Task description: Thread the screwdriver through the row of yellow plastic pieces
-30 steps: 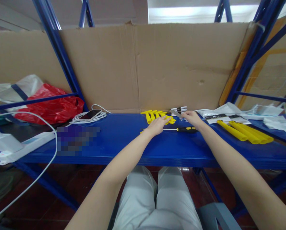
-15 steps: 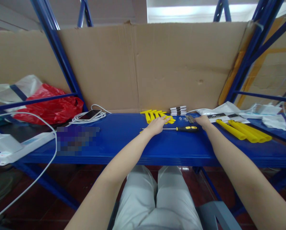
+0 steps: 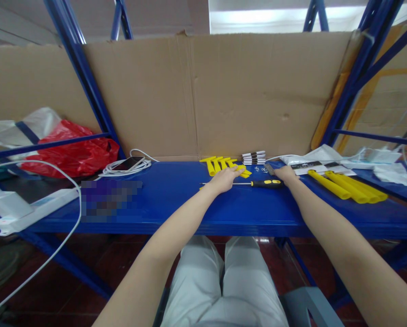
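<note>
My left hand (image 3: 225,179) reaches over the blue bench top, fingers stretched out at a row of yellow T-shaped pieces (image 3: 218,162) and touching the nearest ones. Under its palm passes the shaft of a screwdriver with a black and yellow handle (image 3: 266,183); whether the hand touches it I cannot tell. My right hand (image 3: 285,174) lies low on the bench behind that handle. Its fingers are drawn together at small flat grey metal pieces (image 3: 269,169), and the fingertips are partly hidden. Tiny silvery screws (image 3: 257,169) are scattered between the two hands.
Small white rods with black bands (image 3: 253,158) are stacked at the cardboard (image 3: 149,100). Yellow tubes (image 3: 351,187) and white packets (image 3: 329,167) lie right. At left are a coiled white cable (image 3: 126,169), a power strip (image 3: 40,210) and a red bag (image 3: 76,150).
My right hand has shifted slightly left and lower, closer over the grey metal pieces. The left hand has barely moved, its fingers still at the yellow pieces.
</note>
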A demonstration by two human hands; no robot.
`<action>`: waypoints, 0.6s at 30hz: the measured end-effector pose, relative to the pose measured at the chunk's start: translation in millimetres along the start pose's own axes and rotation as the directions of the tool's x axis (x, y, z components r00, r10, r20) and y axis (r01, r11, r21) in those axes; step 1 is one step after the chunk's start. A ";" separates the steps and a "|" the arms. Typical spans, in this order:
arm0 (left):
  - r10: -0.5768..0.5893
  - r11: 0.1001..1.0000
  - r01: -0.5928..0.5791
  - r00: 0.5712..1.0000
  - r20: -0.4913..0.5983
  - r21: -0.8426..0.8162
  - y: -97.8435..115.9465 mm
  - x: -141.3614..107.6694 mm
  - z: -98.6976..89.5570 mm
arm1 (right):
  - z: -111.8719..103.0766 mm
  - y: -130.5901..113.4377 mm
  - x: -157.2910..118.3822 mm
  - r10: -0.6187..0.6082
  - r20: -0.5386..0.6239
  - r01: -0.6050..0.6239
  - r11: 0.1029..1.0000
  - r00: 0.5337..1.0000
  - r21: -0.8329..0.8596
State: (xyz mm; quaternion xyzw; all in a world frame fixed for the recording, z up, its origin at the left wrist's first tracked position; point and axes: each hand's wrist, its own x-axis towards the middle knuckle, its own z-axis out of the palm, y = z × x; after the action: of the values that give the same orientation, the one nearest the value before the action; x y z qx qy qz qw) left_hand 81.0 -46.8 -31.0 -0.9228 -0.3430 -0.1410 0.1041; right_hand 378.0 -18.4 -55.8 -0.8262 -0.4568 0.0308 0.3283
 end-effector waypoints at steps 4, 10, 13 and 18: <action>-0.006 1.000 0.006 1.000 -0.002 -0.011 1.5 -0.5 -1.2 | -4.2 -9.1 -7.4 0.090 0.028 -0.089 0.995 0.996 -0.048; 0.013 1.000 -0.014 0.999 -0.039 -0.023 -1.7 0.9 3.0 | 1.2 -3.5 0.3 0.053 -0.003 -0.053 0.998 0.999 -0.019; -0.009 1.000 0.008 1.000 -0.029 -0.025 -0.1 0.6 1.9 | 3.2 -1.1 3.2 0.013 -0.039 -0.013 1.000 0.999 -0.016; -0.012 1.000 0.012 1.000 -0.023 -0.023 1.9 -0.3 -0.1 | 0.8 -7.8 -5.1 0.060 -0.031 -0.062 0.995 0.998 -0.082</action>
State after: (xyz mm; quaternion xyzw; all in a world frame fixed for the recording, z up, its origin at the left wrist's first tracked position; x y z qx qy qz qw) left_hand 82.0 -48.4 -31.1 -0.9202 -0.3456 -0.1563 0.0965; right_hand 369.0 -19.0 -53.3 -0.8530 -0.4276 0.0101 0.2990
